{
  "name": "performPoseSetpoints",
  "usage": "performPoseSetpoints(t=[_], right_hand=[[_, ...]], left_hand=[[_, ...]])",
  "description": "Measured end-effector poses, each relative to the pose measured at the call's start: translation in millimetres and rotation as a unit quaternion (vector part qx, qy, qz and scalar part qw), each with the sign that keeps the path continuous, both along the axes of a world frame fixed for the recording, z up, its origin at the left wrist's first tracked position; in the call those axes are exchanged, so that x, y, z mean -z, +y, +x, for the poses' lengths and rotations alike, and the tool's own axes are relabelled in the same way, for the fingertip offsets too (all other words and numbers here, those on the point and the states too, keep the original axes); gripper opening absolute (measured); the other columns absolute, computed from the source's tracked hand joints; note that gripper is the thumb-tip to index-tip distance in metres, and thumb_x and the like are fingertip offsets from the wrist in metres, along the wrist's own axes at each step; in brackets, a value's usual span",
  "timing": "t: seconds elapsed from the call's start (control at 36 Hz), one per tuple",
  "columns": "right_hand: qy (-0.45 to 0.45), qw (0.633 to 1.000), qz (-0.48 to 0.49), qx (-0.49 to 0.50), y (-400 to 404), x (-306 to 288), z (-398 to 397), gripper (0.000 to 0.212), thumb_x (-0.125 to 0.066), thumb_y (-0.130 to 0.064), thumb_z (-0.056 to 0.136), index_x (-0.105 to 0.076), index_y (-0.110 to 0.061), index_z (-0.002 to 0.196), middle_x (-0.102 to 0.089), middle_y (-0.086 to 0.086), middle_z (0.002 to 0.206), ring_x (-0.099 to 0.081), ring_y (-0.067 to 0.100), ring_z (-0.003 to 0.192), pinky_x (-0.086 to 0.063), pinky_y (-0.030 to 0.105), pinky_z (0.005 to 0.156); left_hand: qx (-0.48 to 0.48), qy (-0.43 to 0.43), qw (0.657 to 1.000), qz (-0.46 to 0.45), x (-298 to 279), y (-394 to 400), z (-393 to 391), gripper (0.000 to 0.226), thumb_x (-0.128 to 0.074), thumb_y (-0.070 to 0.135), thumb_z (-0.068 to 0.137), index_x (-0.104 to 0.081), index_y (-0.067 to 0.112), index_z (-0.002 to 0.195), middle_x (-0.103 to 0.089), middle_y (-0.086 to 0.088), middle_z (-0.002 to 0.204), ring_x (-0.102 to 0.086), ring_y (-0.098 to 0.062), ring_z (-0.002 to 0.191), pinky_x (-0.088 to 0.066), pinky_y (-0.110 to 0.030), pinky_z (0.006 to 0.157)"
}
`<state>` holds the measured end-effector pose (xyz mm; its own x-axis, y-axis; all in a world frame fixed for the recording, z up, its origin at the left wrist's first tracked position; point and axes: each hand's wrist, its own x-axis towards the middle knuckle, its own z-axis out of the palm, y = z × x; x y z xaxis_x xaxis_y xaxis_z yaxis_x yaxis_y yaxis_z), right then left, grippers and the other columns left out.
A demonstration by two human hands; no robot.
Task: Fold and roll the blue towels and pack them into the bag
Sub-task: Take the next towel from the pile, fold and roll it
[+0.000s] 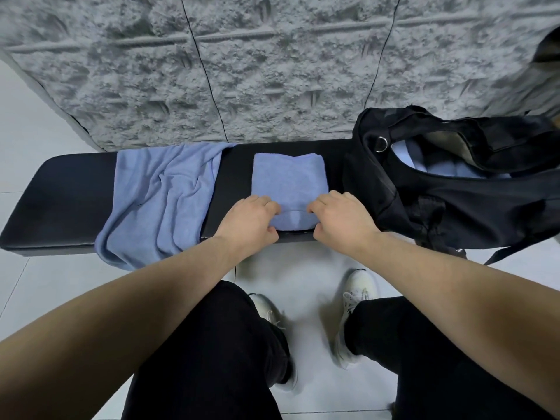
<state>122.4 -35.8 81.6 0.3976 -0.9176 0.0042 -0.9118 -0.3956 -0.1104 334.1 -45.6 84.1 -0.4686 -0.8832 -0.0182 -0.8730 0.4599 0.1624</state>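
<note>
A folded rectangle of soft blue terry towel (290, 189) is seen lying flat at the middle of the long black padded bench (66, 204), with its near edge at the bench's front lip. That near edge is gripped by both hands: the left hand (250, 221) is curled over the near-left corner at 7 o'clock of the towel, and the right hand (342, 219) over the near-right corner at 5 o'clock, fingers bent on top and thumbs tucked under the hem. A small first turn of cloth appears to have been raised between them, so the rolling step is judged to be just begun.

A second, unfolded blue towel (160, 201) is draped loosely at 9 o'clock of the folded one, one end hanging over the front of the bench. At 3 o'clock the black fabric bag (448, 204) lies open, and pale blue cloth can be made out inside its mouth; whether that is a packed towel cannot be told for certain.

The towel is judged light, limp and compressible, not slippery and not fragile. It will sag if lifted by one corner, so it is best held at both ends of the near edge and rolled away towards 12 o'clock under even pressure, or the roll may skew or loosen.
</note>
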Motion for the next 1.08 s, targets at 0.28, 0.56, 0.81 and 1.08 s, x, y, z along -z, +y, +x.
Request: performPoseSetpoints(t=[0.28, 0.56, 0.81, 1.08], right_hand=[[-0.031, 0.998, 0.053, 0.017, 4.2, -4.8, 3.1, 0.036, -0.049, -0.016, 0.08, -0.065, -0.019, 0.113, -0.066, -0.001, 0.107, -0.054, 0.022, 0.099, -0.039, 0.033, 0.085], [-0.114, 0.987, 0.093, 0.067, -3.4, -3.1, -0.7, 0.023, -0.051, -0.014, 0.081, -0.054, -0.021, 0.103, -0.054, -0.003, 0.077, -0.05, 0.023, 0.078, -0.046, 0.036, 0.063], [-0.095, 0.994, -0.046, -0.017, -4.3, 1.5, 0.7, 0.033, -0.06, 0.001, 0.075, -0.07, -0.017, 0.101, -0.064, 0.003, 0.088, -0.054, 0.028, 0.078, -0.039, 0.036, 0.066], [-0.015, 0.996, -0.025, -0.083, -3.2, 2.9, -0.9, 0.04, -0.07, -0.021, 0.07, -0.07, -0.013, 0.109, -0.066, 0.003, 0.095, -0.06, 0.028, 0.083, -0.046, 0.037, 0.067]], left_hand=[[-0.048, 0.06, 0.996, 0.055, -0.9, 4.4, 1.3, 0.025, -0.055, 0.019, 0.083, -0.067, 0.012, 0.104, -0.064, -0.002, 0.091, -0.053, -0.021, 0.089, -0.044, -0.028, 0.072], [-0.094, 0.095, 0.985, 0.107, 4.4, -5.1, -1.4, 0.013, -0.05, 0.019, 0.088, -0.058, 0.011, 0.083, -0.047, 0.002, 0.092, -0.051, -0.02, 0.078, -0.039, -0.029, 0.066], [-0.151, 0.108, 0.975, 0.12, 6.5, -12.1, -4.8, 0.019, -0.049, 0.019, 0.086, -0.05, 0.021, 0.105, -0.058, 0.003, 0.097, -0.043, -0.023, 0.099, -0.035, -0.036, 0.087], [-0.133, 0.107, 0.983, 0.069, 7.3, -13.9, -9.5, 0.008, -0.053, 0.011, 0.084, -0.048, 0.015, 0.087, -0.046, 0.0, 0.095, -0.043, -0.023, 0.088, -0.03, -0.031, 0.074]])
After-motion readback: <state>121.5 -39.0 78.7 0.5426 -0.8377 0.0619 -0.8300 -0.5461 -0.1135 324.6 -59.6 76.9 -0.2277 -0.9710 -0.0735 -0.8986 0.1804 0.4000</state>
